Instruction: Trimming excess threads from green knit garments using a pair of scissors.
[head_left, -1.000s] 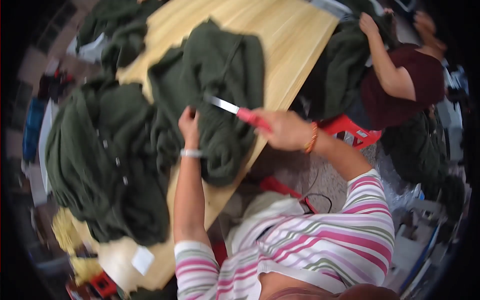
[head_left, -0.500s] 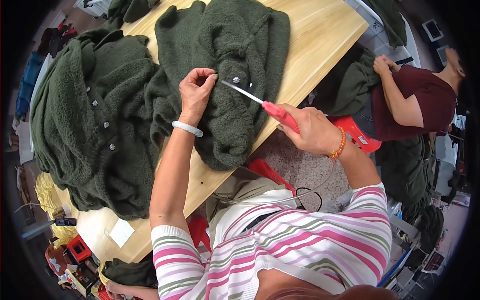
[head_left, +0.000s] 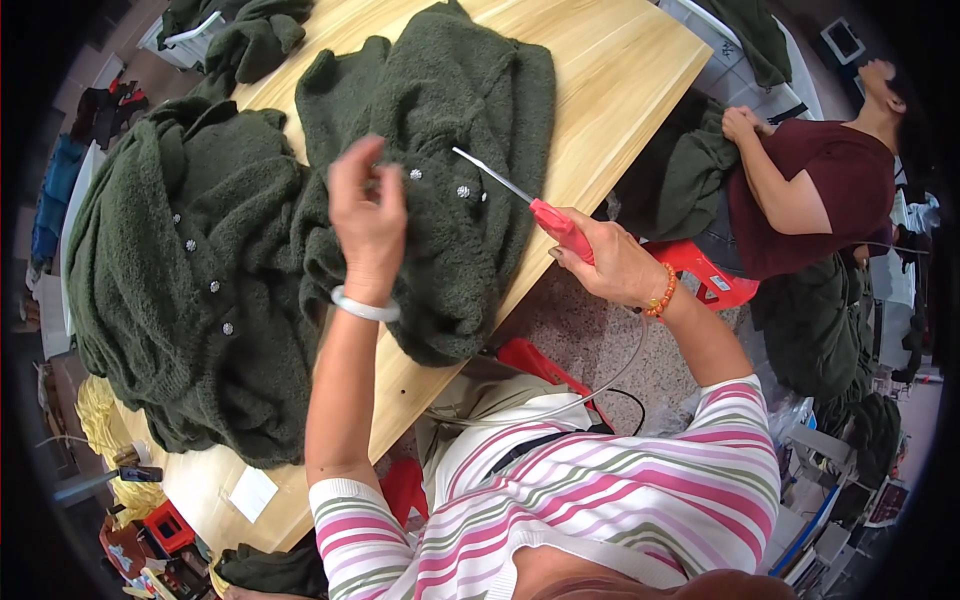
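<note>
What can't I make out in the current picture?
Head view: the left hand is blurred, so whether its fingers pinch anything small is unclear.
Head view: the left hand also hides part of the green garment beneath it.
Head view: the right hand covers part of the handle of the red-handled tool.
Head view: the dark green cloth at lower left is cut off by the lower edge.

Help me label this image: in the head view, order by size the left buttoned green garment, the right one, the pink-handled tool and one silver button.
1. Left green garment and right green garment: too alike to rank.
2. Pink-handled tool.
3. Silver button.
</note>
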